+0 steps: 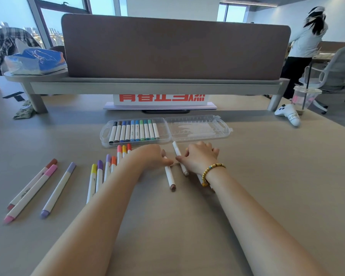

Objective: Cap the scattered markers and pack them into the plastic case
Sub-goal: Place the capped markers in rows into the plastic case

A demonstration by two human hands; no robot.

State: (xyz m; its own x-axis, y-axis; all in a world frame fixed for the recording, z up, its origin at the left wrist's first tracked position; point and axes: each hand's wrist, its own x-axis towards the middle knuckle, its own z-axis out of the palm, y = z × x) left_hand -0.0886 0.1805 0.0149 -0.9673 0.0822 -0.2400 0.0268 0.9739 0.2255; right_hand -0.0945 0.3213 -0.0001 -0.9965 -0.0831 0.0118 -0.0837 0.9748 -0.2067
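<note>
Plastic case lies open at the bench's far side, its left tray about two-thirds filled; you have over a dozen markers left on the bench; your left hand and right hand each pinch a brown-ended marker.
</note>
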